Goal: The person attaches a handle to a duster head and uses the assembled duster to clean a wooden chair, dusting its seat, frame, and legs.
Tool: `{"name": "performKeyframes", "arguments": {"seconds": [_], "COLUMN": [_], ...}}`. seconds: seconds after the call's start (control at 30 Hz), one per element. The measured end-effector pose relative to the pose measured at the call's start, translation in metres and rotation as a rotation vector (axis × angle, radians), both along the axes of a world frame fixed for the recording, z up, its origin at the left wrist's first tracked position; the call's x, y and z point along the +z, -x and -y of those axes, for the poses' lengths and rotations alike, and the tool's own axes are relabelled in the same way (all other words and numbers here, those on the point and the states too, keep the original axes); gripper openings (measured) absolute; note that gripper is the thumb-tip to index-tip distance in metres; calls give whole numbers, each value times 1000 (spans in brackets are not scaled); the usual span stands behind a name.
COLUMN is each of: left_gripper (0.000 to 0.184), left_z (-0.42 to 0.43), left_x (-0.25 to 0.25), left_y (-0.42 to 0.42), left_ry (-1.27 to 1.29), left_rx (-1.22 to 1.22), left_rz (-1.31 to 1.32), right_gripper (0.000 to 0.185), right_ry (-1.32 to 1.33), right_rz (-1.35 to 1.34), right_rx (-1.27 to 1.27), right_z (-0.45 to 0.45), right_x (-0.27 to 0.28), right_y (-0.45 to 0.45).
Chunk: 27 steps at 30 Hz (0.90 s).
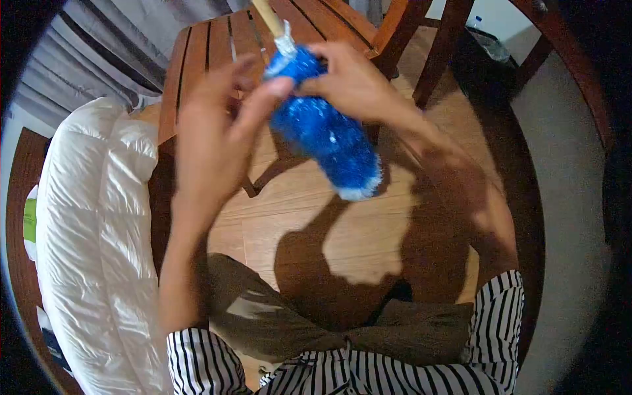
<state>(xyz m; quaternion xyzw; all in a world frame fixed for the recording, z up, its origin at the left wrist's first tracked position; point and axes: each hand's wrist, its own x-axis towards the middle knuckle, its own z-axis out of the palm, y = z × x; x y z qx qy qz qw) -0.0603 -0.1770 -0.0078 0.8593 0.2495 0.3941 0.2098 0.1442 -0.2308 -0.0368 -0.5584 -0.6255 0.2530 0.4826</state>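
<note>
A blue fluffy duster [332,141] with a pale tip hangs at a slant over the floor, its wooden handle [266,16] pointing up and away over the slatted seat. Whitish wrapping [285,43] covers the joint between handle and head. My right hand [352,82] closes round the upper part of the blue head, with its fingertips partly hidden in the fibres. To the left, my left hand [220,125] is blurred, with thumb and fingers apart; the thumb tip overlaps the duster's edge, and whether it touches I cannot tell.
Beyond the duster stands a slatted wooden seat [204,62]. A white quilted duvet [95,250] lies along the left, below grey curtains [99,49]. Dark wooden furniture legs [444,56] and a black bin [484,62] with a liner stand at the upper right.
</note>
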Motion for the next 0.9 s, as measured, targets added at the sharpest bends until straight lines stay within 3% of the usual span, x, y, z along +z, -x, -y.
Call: {"name": "performKeyframes", "arguments": {"seconds": [0.13,0.2,0.3,0.33,0.43,0.5,0.57,0.7,0.73,0.83,0.9], "left_gripper": [54,56,61,55,46,35,31,18,14,27,35], "left_z": [-8,-8,-24,-22,-24,-28,-27,-32,-34,-53,-65], "left_x": [-8,3,-19,-28,-37,-37,-19,-6,2,-5,-11], "left_y": [-16,-18,-10,-10,12,23,48,79,88,106,119], "left_ry": [300,500,160,79,3,1,-173,178,89,203,146], "left_rx": [-96,-137,-174,-109,66,115,173,162,227,226,283], "left_rz": [51,112,113,143,-31,11,24,574,473,584,417], "right_gripper": [21,20,17,17,30,41,50,60,63,64,64], "right_ry": [-48,-130,-53,-1,67,73,-21,41,106,-37,-31], "right_rz": [415,481,438,435,276,147,389,656,713,805,768], "right_rx": [-80,-52,116,144,276,321,142,-87,-108,-180,-123], "right_z": [-41,-39,-29,-27,-39,-33,-38,-43,-38,-42,-49], "right_x": [33,40,50,51,39,37,27,4,0,-17,-21], "right_y": [3,0,9,14,23,10,-12,-46,-47,-46,-40]}}
